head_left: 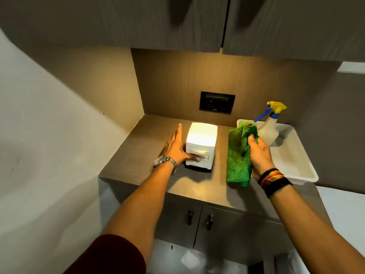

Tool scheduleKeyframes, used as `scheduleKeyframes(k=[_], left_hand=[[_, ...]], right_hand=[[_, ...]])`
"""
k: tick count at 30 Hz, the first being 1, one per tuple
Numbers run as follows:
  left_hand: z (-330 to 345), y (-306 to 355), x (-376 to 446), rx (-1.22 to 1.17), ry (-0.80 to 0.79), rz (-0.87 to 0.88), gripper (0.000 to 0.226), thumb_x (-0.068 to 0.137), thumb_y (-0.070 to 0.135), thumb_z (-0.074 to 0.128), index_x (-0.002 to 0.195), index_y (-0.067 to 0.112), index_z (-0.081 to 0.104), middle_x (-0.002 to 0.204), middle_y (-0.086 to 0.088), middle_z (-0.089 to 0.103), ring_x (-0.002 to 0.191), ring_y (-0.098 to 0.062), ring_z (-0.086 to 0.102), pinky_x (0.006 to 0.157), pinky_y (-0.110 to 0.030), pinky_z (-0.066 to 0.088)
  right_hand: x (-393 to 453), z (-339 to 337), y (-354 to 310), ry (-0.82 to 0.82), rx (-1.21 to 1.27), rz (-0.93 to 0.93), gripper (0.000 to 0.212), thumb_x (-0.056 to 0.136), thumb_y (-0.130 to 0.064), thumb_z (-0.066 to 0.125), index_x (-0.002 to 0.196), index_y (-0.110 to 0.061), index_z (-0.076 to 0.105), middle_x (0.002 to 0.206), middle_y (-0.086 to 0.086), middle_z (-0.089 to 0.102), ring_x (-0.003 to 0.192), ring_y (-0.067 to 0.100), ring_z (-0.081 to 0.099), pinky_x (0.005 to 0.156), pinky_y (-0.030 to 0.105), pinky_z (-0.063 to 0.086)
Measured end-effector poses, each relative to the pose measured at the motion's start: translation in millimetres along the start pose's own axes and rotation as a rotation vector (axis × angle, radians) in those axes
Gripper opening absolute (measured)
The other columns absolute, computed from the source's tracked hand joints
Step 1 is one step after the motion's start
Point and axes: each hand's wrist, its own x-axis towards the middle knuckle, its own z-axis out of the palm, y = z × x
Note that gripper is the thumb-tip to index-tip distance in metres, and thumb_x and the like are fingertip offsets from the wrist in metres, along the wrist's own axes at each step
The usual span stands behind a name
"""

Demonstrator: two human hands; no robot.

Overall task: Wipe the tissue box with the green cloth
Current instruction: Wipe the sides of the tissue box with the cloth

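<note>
Tissue box (201,142) touched by open left hand (174,148), thumb seemingly at its slot; right hand (260,155) fingers grip green cloth (238,157).

Looks like small pantry or utility nook, home or office, can't tell which. Wood-grain laminate countertop (138,167) tucked into corner against plain white wall (49,135). Matching grey-brown overhead cabinets (158,22) above, base cabinet doors with dark handles (209,222) below. Black socket plate (216,102) set in wood back panel, warm under-cabinet light on it. White plastic tray (296,167) with spray bottle (269,129) says cleaning going on.
</note>
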Motion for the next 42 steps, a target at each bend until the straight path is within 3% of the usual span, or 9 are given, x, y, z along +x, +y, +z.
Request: scheduleKeyframes(k=[4, 7, 11, 15, 19, 27, 34, 38, 42], left_hand=[[-22, 9, -5, 0.19, 0.013, 0.253, 0.152, 0.051, 0.062, 0.092, 0.161, 0.02, -0.004, 0.169, -0.01, 0.011, 0.154, -0.031, 0.015, 0.122, -0.051, 0.02], [-19, 25, -17, 0.349, 0.108, 0.506, 0.116, 0.079, 0.079, 0.06, 0.162, 0.017, 0.009, 0.169, -0.008, 0.012, 0.155, -0.025, 0.013, 0.125, -0.042, 0.012], [-1, 54, -24, 0.508, 0.086, 0.657, 0.07, 0.104, 0.051, 0.025, 0.156, 0.004, 0.029, 0.162, -0.019, 0.03, 0.151, -0.034, 0.026, 0.123, -0.05, 0.021], [10, 67, -17, 0.548, 0.022, 0.577, 0.066, 0.102, 0.04, 0.017, 0.154, 0.003, 0.033, 0.162, -0.019, 0.031, 0.151, -0.035, 0.025, 0.124, -0.045, 0.016], [16, 65, -8, 0.566, 0.03, 0.551, 0.066, 0.101, 0.039, 0.016, 0.153, 0.005, 0.038, 0.159, -0.018, 0.038, 0.148, -0.033, 0.032, 0.123, -0.043, 0.021], [14, 48, 4, 0.502, 0.12, 0.618, 0.058, 0.103, 0.037, 0.024, 0.15, 0.013, 0.047, 0.154, -0.01, 0.047, 0.143, -0.025, 0.042, 0.119, -0.036, 0.029], [9, 41, 7, 0.499, 0.099, 0.638, 0.059, 0.103, 0.04, 0.022, 0.153, 0.017, 0.043, 0.157, -0.008, 0.042, 0.146, -0.023, 0.038, 0.12, -0.039, 0.03], [11, 44, 4, 0.487, 0.131, 0.642, 0.057, 0.103, 0.037, 0.023, 0.15, 0.015, 0.048, 0.154, -0.009, 0.047, 0.144, -0.024, 0.042, 0.119, -0.037, 0.031], [13, 45, 4, 0.493, 0.15, 0.647, 0.056, 0.102, 0.034, 0.025, 0.148, 0.013, 0.049, 0.153, -0.009, 0.048, 0.143, -0.023, 0.043, 0.119, -0.035, 0.03]], right_hand=[[-1, 14, 24, 0.126, 0.123, 0.153, 0.039, 0.099, -0.039, 0.048, 0.126, -0.012, 0.061, 0.121, 0.017, 0.069, 0.112, 0.035, 0.067, 0.097, 0.054, 0.053], [3, 23, 55, 0.184, 0.135, 0.195, 0.065, 0.082, -0.059, 0.055, 0.129, -0.014, 0.059, 0.127, 0.013, 0.067, 0.115, 0.032, 0.065, 0.102, 0.054, 0.051], [7, 40, 88, 0.212, 0.166, 0.232, 0.086, 0.068, -0.071, 0.052, 0.137, -0.019, 0.054, 0.138, 0.01, 0.06, 0.124, 0.03, 0.059, 0.107, 0.05, 0.047], [-19, 58, 70, 0.244, 0.223, 0.239, 0.059, 0.092, -0.054, 0.05, 0.14, -0.021, 0.05, 0.135, 0.004, 0.058, 0.119, 0.026, 0.058, 0.106, 0.047, 0.048], [-11, 54, 86, 0.326, 0.323, 0.275, 0.072, 0.083, -0.061, 0.05, 0.143, -0.023, 0.046, 0.141, 0.011, 0.056, 0.122, 0.032, 0.059, 0.104, 0.051, 0.049], [-16, 67, 79, 0.19, 0.167, 0.226, 0.046, 0.1, -0.037, 0.044, 0.142, -0.016, 0.045, 0.127, 0.007, 0.057, 0.107, 0.024, 0.055, 0.103, 0.042, 0.046], [22, 96, 80, 0.186, 0.02, 0.252, 0.042, 0.094, -0.039, 0.042, 0.118, -0.011, 0.062, 0.117, 0.017, 0.068, 0.106, 0.037, 0.064, 0.097, 0.05, 0.05], [34, 90, 51, 0.125, 0.061, 0.154, 0.033, 0.099, -0.033, 0.044, 0.12, -0.014, 0.062, 0.115, 0.016, 0.069, 0.103, 0.035, 0.065, 0.093, 0.045, 0.053], [-4, 94, 59, 0.084, 0.106, 0.021, 0.031, 0.102, -0.029, 0.044, 0.126, -0.016, 0.058, 0.115, 0.006, 0.068, 0.103, 0.018, 0.064, 0.088, 0.031, 0.052]])
